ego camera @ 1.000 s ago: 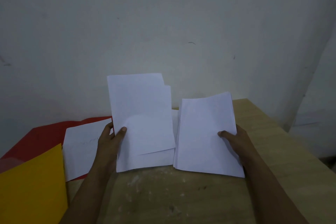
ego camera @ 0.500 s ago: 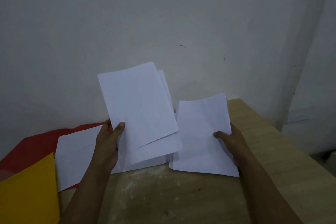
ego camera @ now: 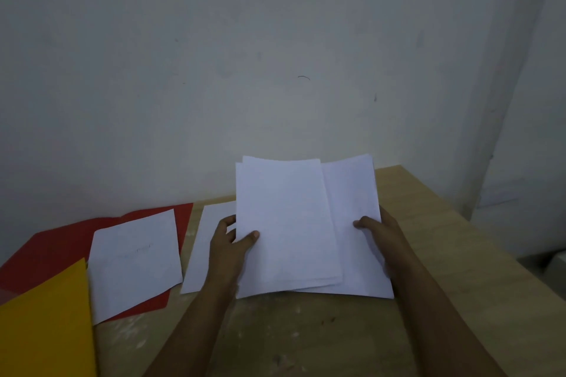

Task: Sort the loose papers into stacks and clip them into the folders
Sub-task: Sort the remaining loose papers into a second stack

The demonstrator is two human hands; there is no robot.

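Observation:
My left hand (ego camera: 229, 249) pinches a few white sheets (ego camera: 284, 223) by their left edge, thumb on top, and they lie over the thicker white stack (ego camera: 358, 242). My right hand (ego camera: 378, 236) grips that stack at its right edge with the thumb on its face. Another white sheet (ego camera: 203, 251) lies flat on the table left of my left hand. Further left, a white paper (ego camera: 134, 263) rests on an open red folder (ego camera: 52, 251). A yellow folder (ego camera: 46, 324) covers the bottom left corner.
The wooden table (ego camera: 306, 337) runs to a white wall (ego camera: 275, 70) at the back. Its right edge (ego camera: 477, 242) slants down toward the lower right. Bare wood shows in front of the papers between my forearms.
My left hand has carried its few sheets rightward and lowered them onto the stack in my right hand. One sheet stays on the table where the left hand was.

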